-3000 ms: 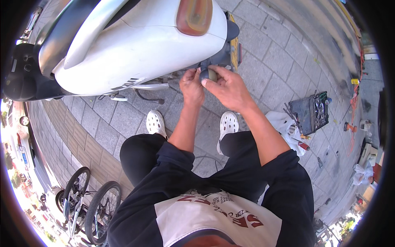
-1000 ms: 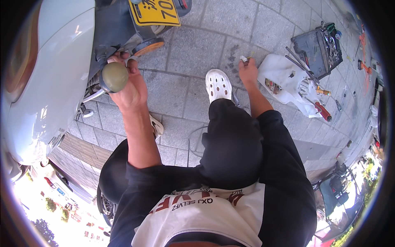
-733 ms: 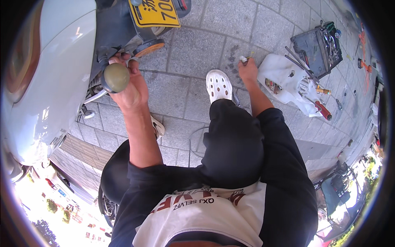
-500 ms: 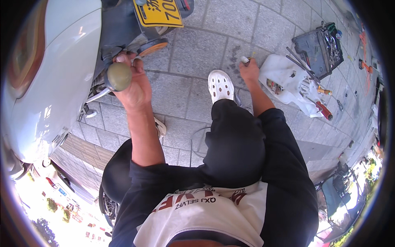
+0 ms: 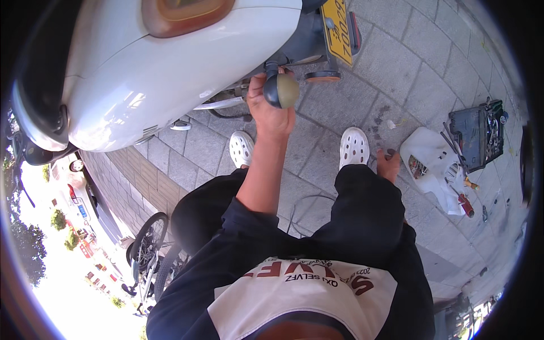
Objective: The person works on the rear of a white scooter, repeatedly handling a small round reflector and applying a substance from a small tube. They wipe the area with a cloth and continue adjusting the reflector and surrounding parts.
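Gripping a round, olive-lensed lamp [image 5: 286, 91] with the left hand [image 5: 271, 116], curling thumb and fingers around its dark housing, with some fingertips hidden behind it. Holding the lamp beside the tail of a white scooter [image 5: 181, 68], near a yellow plate [image 5: 338, 31]. Reaching low past the right knee [image 5: 365, 201] with the right hand [image 5: 389, 166], with fingertips slightly apart, between a white shoe [image 5: 354, 148] and crumpled white plastic [image 5: 426, 148]. Facing a tool case [image 5: 468, 136] beyond the plastic and a bicycle [image 5: 148, 253] farther off leftward.

Head-worn fisheye view, facing steeply downward
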The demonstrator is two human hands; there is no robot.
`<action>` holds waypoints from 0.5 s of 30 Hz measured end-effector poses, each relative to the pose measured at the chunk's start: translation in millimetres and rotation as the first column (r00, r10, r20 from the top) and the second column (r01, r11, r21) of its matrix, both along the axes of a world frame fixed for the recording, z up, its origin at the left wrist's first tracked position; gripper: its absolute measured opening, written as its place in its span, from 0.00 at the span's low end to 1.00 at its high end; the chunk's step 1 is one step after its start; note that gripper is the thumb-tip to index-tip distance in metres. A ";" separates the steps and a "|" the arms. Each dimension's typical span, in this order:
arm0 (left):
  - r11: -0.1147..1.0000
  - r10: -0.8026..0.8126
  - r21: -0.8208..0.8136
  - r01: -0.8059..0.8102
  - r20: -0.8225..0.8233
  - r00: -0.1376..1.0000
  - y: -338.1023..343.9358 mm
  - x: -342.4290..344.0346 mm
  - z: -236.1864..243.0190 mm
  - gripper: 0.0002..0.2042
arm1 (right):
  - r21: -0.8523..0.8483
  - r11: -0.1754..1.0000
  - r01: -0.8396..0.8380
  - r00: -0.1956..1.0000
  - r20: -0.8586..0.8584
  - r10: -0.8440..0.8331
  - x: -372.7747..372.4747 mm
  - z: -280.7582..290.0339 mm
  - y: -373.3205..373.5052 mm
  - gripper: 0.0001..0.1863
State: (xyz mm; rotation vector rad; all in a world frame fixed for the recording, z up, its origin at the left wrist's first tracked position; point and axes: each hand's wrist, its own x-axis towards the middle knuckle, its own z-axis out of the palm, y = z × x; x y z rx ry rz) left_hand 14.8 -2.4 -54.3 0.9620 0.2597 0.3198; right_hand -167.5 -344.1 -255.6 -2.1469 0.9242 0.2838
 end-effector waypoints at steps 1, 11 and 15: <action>1.000 -0.005 -0.018 0.005 0.010 1.000 -1.7 0.3 -3.3 0.06 | 0.048 0.999 -0.005 1.000 0.005 0.005 2.5 20.9 5.3 0.29; 0.976 0.086 -0.206 -0.074 0.050 0.995 -6.1 12.8 -40.8 0.11 | 0.288 0.697 -0.657 0.744 0.395 0.538 176.3 368.1 135.8 0.21; 0.980 0.080 -0.183 -0.084 -0.027 0.996 -12.6 12.9 -18.4 0.10 | 0.020 0.692 -0.721 0.659 0.330 0.676 193.5 362.9 199.0 0.31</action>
